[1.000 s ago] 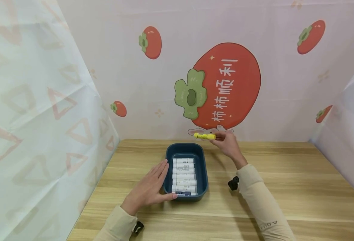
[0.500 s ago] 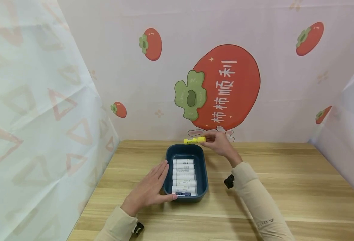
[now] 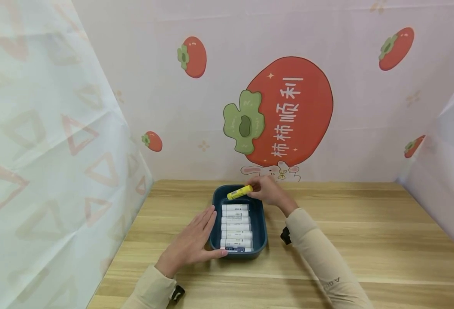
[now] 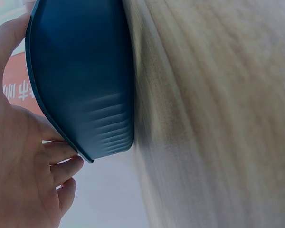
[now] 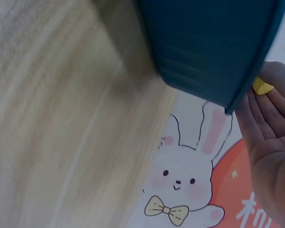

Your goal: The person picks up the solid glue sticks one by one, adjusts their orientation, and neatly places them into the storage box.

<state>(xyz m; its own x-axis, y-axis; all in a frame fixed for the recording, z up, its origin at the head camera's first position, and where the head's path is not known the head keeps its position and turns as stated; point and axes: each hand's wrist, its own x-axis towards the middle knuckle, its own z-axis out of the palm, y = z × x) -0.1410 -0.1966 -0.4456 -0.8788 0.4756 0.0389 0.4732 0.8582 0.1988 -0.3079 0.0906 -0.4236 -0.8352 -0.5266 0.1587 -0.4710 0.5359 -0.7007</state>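
In the head view, a dark blue box [image 3: 264, 231] stands on the wooden table, with a row of white stick tubes [image 3: 236, 226], like glue sticks, lying side by side in it. The nearest one carries a dark blue label. My right hand [image 3: 267, 191] pinches one end of a yellow glue stick [image 3: 239, 192] over the far end of the box, the stick tilted with its left end lower. My left hand [image 3: 190, 242] rests with straight fingers along the box's left rim, thumb at the near left corner. The right wrist view shows only the stick's yellow end [image 5: 262, 86] among the fingers.
The wooden table [image 3: 346, 240] reaches back to an upright white sheet [image 3: 165, 94] printed with persimmons and a rabbit. More white sheeting [image 3: 49, 141] closes off the left side, and another sheet [image 3: 452, 163] stands on the right.
My right hand has moved left and nearer with the yellow glue stick, from beyond the box's far right corner to over its far end. The left hand and the box have stayed put.
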